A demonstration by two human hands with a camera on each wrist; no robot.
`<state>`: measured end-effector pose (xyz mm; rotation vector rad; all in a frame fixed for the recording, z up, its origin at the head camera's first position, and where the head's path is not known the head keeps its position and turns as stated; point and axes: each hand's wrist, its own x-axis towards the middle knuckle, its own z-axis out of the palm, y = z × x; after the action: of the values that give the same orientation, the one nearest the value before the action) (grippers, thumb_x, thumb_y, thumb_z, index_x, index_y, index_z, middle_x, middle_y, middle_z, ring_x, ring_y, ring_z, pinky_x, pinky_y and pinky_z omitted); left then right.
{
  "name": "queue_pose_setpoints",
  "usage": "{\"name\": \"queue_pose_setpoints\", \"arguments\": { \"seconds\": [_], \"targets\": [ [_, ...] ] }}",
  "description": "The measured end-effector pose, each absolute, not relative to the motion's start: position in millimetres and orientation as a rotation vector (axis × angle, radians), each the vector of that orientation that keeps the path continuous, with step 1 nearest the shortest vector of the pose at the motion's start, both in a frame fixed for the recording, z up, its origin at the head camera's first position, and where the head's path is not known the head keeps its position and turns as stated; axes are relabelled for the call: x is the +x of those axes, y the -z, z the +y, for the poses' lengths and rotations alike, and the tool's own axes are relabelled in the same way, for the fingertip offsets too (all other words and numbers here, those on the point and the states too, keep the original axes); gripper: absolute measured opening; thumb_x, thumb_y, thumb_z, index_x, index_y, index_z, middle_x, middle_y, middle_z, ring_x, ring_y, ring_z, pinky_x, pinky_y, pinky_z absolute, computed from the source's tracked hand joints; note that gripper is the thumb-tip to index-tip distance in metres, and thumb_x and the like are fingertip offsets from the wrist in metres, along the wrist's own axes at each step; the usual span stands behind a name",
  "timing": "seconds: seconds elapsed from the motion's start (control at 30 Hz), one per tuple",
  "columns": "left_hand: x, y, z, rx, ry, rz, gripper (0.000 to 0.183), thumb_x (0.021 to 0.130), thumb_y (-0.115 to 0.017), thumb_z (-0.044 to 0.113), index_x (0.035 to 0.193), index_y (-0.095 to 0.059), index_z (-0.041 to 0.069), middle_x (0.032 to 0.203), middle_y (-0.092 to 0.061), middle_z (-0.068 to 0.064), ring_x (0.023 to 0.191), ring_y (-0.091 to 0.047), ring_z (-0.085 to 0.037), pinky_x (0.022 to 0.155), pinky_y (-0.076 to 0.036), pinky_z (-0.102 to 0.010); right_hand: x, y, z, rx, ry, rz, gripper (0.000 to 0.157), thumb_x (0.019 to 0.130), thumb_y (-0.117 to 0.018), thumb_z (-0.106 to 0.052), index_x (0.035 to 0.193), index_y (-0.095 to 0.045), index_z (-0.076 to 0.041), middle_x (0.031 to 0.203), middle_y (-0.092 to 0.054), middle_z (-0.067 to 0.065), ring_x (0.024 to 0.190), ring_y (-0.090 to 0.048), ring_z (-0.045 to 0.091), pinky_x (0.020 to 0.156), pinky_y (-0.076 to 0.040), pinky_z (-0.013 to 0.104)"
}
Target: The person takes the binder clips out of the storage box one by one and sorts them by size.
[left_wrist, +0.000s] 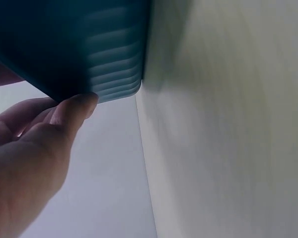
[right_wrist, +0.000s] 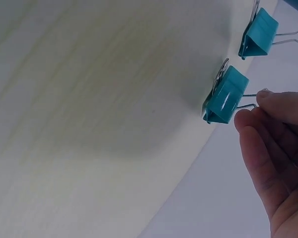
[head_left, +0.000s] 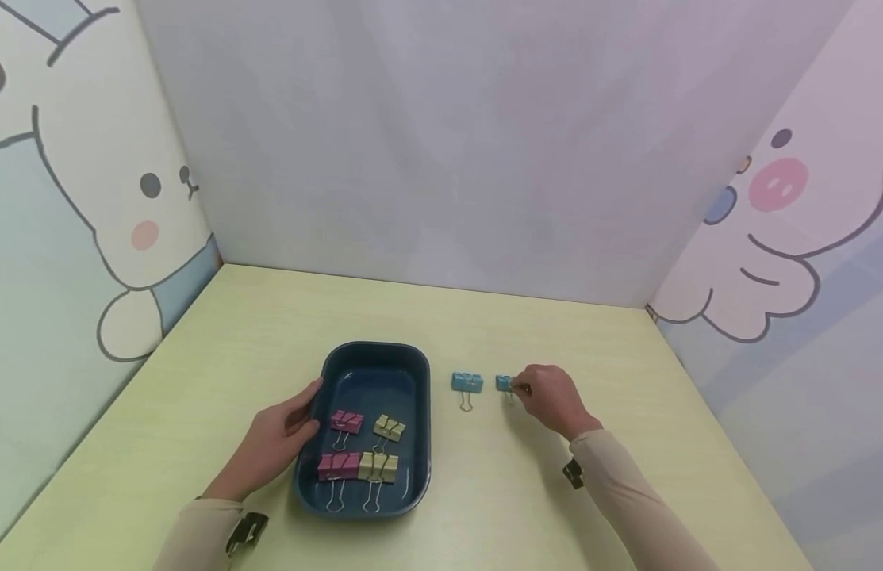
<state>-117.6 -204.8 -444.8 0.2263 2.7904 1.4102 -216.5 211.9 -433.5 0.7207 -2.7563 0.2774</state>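
My left hand (head_left: 273, 440) grips the left rim of a dark blue tray (head_left: 423, 412), its thumb (left_wrist: 79, 111) against the outer wall in the left wrist view. Inside the tray lie a small pink binder clip (head_left: 347, 421), a larger pink binder clip (head_left: 337, 466), a small yellow binder clip (head_left: 389, 428) and a larger yellow binder clip (head_left: 379, 467). Right of the tray, my right hand (head_left: 553, 398) pinches a wire handle of the smaller blue binder clip (right_wrist: 227, 95), which appears to touch the table. A larger blue binder clip (head_left: 467, 382) lies between that hand and the tray.
Everything stands on a pale yellow table (head_left: 484, 492). A plain light wall (head_left: 441, 159) closes off the back. Side panels with a cartoon rabbit (head_left: 105, 159) and a cartoon pig (head_left: 784, 230) border the table left and right.
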Motion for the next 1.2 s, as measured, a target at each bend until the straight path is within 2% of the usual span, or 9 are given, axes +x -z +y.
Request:
{"name": "queue_pose_setpoints", "arguments": {
  "seconds": [0.17,0.37,0.67,1.2],
  "targets": [
    [-117.2,445.4,-204.1,0.218,-1.401,2.785,0.061,0.099,-0.055,0.007,0.156,-0.034,0.004,0.156,-0.04,-0.024,0.136,-0.052,-0.042,0.105,-0.05,-0.046,-215.0,429.3,210.1,0.73,-0.301,-2.721,0.01,0.077,-0.08,0.0,0.085,-0.08,-0.007,0.072,-0.071,-0.001,0.061,-0.056,0.002,0.055,-0.051,0.017],
    [-118.1,445.7,-202.9,0.231,-1.408,2.787,0.06,0.099,-0.055,0.006,0.155,-0.034,0.003,0.156,-0.041,-0.025,0.136,-0.052,-0.042,0.105,-0.05,-0.046,-213.9,419.1,196.8,0.776,-0.343,-2.661,0.01,0.077,-0.08,0.0,0.084,-0.08,-0.007,0.069,-0.068,-0.002,0.06,-0.055,0.002,0.054,-0.049,0.016],
    [-118.1,447.4,-202.6,0.234,-1.422,2.781,0.06,0.099,-0.055,0.006,0.155,-0.034,0.002,0.156,-0.04,-0.025,0.136,-0.052,-0.043,0.105,-0.049,-0.047,-206.5,398.7,157.1,0.938,-0.418,-2.596,0.007,0.081,-0.078,-0.001,0.086,-0.08,-0.005,0.072,-0.07,-0.001,0.061,-0.057,0.003,0.056,-0.051,0.015],
    [-118.9,447.2,-204.2,0.226,-1.425,2.78,0.06,0.099,-0.054,0.006,0.155,-0.034,0.002,0.156,-0.04,-0.025,0.136,-0.052,-0.042,0.105,-0.049,-0.046,-185.9,383.1,88.1,1.192,-0.361,-2.652,0.005,0.086,-0.078,-0.012,0.09,-0.081,-0.012,0.079,-0.073,-0.003,0.066,-0.061,0.003,0.06,-0.053,0.012]
  ]
}}
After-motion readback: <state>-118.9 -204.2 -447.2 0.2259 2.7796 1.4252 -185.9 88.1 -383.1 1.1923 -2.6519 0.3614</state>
